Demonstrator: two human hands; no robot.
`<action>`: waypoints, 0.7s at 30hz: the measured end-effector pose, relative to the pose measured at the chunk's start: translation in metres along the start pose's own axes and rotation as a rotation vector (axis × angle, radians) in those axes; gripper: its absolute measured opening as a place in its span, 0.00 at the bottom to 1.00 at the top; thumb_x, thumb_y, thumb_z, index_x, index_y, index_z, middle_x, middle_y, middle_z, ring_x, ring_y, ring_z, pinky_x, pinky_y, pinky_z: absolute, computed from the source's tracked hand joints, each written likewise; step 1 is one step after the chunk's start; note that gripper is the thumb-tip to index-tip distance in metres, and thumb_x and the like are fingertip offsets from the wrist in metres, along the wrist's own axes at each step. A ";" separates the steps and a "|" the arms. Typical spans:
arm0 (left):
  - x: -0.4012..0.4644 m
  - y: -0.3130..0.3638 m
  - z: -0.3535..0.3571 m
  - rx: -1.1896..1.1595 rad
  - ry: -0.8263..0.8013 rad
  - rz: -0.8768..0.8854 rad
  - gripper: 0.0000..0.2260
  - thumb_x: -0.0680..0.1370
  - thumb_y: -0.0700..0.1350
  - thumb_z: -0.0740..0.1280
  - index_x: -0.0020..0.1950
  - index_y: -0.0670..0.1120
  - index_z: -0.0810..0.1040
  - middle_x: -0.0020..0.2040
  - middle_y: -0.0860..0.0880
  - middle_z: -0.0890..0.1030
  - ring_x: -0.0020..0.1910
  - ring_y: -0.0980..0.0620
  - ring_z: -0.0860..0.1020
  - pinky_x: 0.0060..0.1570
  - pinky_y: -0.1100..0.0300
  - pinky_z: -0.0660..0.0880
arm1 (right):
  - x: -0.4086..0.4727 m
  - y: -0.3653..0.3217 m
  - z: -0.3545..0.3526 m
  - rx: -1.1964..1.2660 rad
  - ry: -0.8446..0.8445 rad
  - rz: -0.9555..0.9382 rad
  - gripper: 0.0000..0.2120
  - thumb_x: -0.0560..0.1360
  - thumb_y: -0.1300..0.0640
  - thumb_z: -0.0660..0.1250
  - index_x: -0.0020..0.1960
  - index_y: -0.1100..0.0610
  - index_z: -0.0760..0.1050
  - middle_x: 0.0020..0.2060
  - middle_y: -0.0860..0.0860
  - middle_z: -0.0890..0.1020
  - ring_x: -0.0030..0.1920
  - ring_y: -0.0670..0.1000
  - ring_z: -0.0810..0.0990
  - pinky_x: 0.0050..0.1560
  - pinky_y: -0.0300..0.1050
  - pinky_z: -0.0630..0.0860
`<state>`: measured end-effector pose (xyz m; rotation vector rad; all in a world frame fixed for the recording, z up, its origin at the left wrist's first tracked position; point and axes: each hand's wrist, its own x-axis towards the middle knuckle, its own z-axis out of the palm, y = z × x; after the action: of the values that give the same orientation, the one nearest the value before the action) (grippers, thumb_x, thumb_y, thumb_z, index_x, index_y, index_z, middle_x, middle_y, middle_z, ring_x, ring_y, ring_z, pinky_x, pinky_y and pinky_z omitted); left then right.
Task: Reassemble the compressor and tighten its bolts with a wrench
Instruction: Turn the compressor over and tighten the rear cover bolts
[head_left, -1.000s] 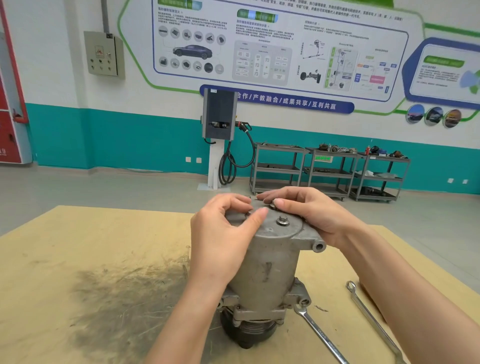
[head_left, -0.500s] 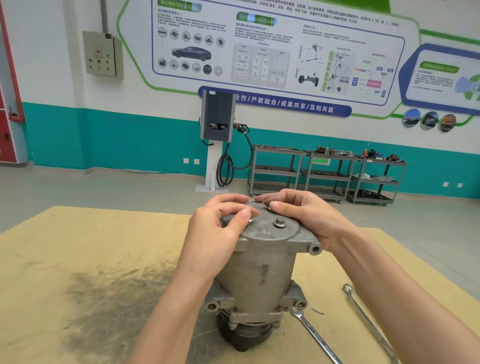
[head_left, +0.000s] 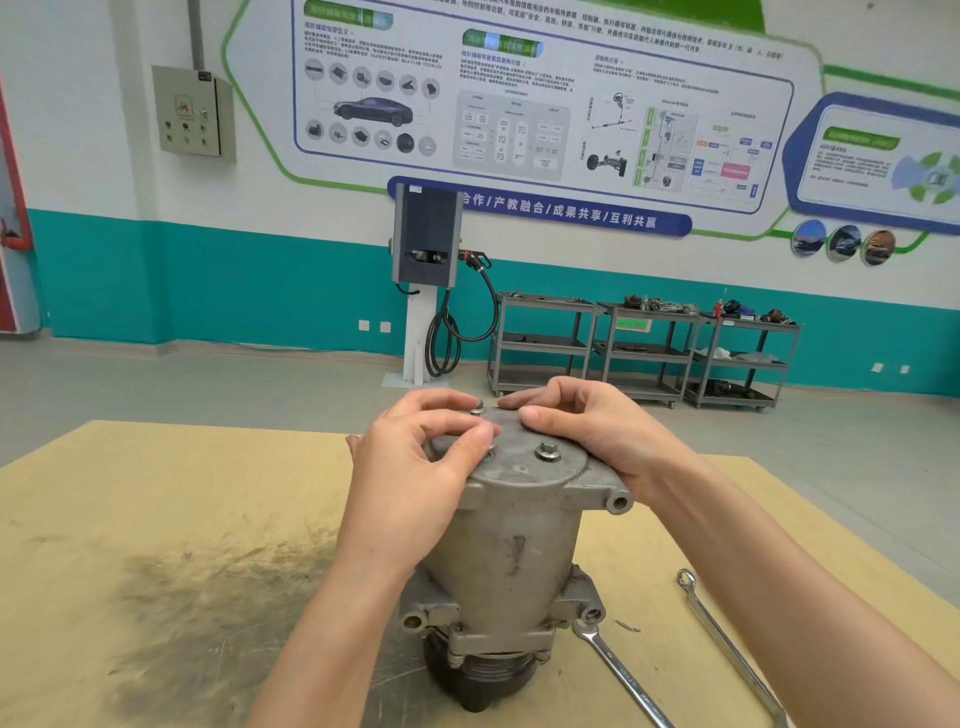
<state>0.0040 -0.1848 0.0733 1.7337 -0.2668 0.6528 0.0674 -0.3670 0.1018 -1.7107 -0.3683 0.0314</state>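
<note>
We had the compressor (head_left: 498, 551) standing on end on the wooden table (head_left: 156, 519), its long axis upright, pulley end down and the flat end cover (head_left: 524, 462) facing up between our two hands. Our left hand (head_left: 415, 478) wrapped the near-left shoulder of the housing, fingers curled, with the thumb and forefinger closed over a bolt at the cover's left edge; the bolt head itself was hidden under the thumb, so we could not tell how firmly it was pinched. Just beyond those fingertips, a second bolt (head_left: 477, 408) stood proud at the far rim. Our right hand (head_left: 597, 431) lay across the far-right side of the cover, fingers loosely bent and pressing down, holding nothing that we could see. Between the two grips, on the near-right of the cover, a third bolt (head_left: 548, 451) sat with its washer.

We judged the bolts were only finger-started. The wrenches lay on the table below and to the right of the right hand: one wrench (head_left: 618, 670) with its head just beside the compressor's base, the other wrench (head_left: 727, 649) further out under the right forearm. The right hand was nearer both, and would have to drop and reach back toward us.
</note>
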 end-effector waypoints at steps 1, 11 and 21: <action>0.000 0.000 -0.001 -0.006 -0.021 0.003 0.06 0.75 0.43 0.72 0.41 0.52 0.86 0.51 0.61 0.80 0.55 0.64 0.76 0.65 0.48 0.68 | 0.001 -0.002 0.003 -0.059 0.029 -0.022 0.10 0.72 0.64 0.73 0.37 0.59 0.73 0.47 0.49 0.87 0.44 0.45 0.85 0.38 0.36 0.79; -0.005 0.005 0.008 0.060 0.075 0.012 0.07 0.70 0.52 0.76 0.36 0.53 0.81 0.44 0.59 0.81 0.50 0.58 0.79 0.68 0.38 0.65 | -0.004 0.003 -0.004 0.119 -0.063 0.036 0.04 0.70 0.62 0.71 0.45 0.60 0.80 0.54 0.51 0.85 0.49 0.50 0.85 0.42 0.40 0.81; -0.003 0.003 0.003 -0.030 -0.071 -0.010 0.10 0.79 0.41 0.67 0.43 0.53 0.85 0.51 0.60 0.80 0.57 0.61 0.76 0.68 0.47 0.66 | -0.005 0.000 -0.006 0.094 -0.074 0.077 0.07 0.76 0.63 0.68 0.52 0.61 0.81 0.52 0.52 0.85 0.45 0.49 0.85 0.40 0.39 0.81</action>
<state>0.0007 -0.1889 0.0735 1.7304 -0.3152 0.5778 0.0642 -0.3737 0.1018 -1.6326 -0.3503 0.1668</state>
